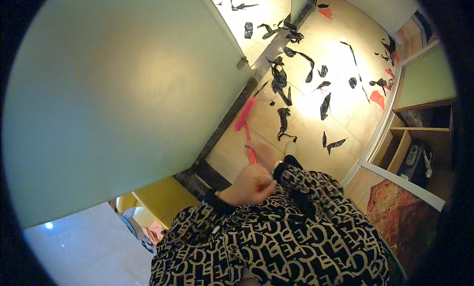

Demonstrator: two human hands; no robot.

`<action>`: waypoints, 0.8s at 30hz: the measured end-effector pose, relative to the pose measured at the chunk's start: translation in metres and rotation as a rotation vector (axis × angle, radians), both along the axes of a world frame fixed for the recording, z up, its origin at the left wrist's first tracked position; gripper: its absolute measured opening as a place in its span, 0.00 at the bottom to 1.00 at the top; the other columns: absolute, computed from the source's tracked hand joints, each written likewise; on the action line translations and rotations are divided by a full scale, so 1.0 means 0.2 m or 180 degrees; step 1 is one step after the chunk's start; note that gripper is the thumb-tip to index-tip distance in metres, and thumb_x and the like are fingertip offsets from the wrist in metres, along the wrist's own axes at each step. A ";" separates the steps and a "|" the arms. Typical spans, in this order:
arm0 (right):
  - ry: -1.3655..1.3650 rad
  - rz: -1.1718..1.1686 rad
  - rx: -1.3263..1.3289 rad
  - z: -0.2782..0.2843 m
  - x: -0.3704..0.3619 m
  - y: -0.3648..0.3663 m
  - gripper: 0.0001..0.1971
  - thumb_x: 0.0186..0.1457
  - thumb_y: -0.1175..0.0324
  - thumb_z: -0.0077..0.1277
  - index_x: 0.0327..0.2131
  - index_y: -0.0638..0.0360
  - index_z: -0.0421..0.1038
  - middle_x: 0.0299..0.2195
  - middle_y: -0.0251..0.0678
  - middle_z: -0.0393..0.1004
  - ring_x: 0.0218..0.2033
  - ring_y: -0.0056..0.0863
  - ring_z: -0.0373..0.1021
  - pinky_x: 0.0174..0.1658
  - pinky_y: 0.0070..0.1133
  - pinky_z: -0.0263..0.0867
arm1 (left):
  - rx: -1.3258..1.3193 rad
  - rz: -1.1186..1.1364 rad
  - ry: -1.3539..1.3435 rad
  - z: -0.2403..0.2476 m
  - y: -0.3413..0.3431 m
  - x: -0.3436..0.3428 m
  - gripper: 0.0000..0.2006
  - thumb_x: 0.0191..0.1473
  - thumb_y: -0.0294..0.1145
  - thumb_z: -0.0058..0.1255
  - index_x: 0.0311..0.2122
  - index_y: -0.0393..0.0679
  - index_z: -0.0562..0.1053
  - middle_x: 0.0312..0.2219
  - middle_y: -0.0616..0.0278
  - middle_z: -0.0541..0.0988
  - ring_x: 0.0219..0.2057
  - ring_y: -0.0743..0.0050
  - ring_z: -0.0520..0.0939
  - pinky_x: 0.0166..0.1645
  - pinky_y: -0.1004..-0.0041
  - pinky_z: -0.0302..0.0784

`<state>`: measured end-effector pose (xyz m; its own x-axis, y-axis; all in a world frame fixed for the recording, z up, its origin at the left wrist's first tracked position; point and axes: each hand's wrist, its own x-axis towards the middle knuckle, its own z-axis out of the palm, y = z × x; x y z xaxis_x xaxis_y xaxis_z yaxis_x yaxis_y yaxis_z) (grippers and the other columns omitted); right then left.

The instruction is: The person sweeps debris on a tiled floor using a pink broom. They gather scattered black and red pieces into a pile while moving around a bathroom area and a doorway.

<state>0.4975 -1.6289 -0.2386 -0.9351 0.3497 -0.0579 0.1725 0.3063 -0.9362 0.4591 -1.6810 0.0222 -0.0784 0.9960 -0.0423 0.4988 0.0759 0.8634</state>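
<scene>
And the left hand (248, 184) clasps the handle's end, the right hand (263, 154) grips farther along, pink-headed brush (245, 114) angled toward the floor (316, 155), black scraps (283, 119) scattered beyond!

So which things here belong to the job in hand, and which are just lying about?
Likely in the job:
Pink broom-like tool, held by left hand and right hand
Black scraps and red scraps on the floor

Apparently just lying about:
Grey handset in the wooden compartment
Pale item near it, unclear
</scene>
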 end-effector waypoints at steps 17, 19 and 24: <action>-0.0598 0.0019 0.1023 0.35 0.23 0.04 0.12 0.43 0.63 0.56 0.32 0.56 0.70 0.22 0.45 0.71 0.27 0.46 0.71 0.29 0.37 0.65 | 0.0157 0.0044 -0.0619 0.10 -0.19 0.06 0.17 0.48 0.23 0.52 0.13 0.40 0.59 0.13 0.58 0.61 0.20 0.59 0.66 0.26 0.63 0.57; -0.0385 0.0189 0.1032 0.36 0.20 -0.03 0.12 0.42 0.63 0.57 0.31 0.56 0.70 0.21 0.45 0.71 0.26 0.45 0.70 0.28 0.37 0.64 | 0.0306 0.0008 -0.0533 0.17 -0.19 0.07 0.18 0.49 0.23 0.52 0.13 0.40 0.58 0.12 0.58 0.59 0.17 0.59 0.64 0.24 0.62 0.55; 0.0309 0.0976 0.0431 0.04 0.07 -0.24 0.18 0.44 0.64 0.54 0.43 0.52 0.72 0.33 0.43 0.76 0.34 0.42 0.73 0.36 0.31 0.66 | -0.0299 0.0378 0.0037 -0.14 -0.28 0.13 0.18 0.49 0.32 0.55 0.14 0.40 0.64 0.15 0.57 0.66 0.20 0.56 0.69 0.26 0.63 0.62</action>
<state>0.5108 -1.6768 -0.2312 -0.9967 0.0502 0.0642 -0.0346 0.4527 -0.8910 0.4847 -1.7360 -0.0049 -0.1964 0.9714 -0.1334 0.4913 0.2152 0.8440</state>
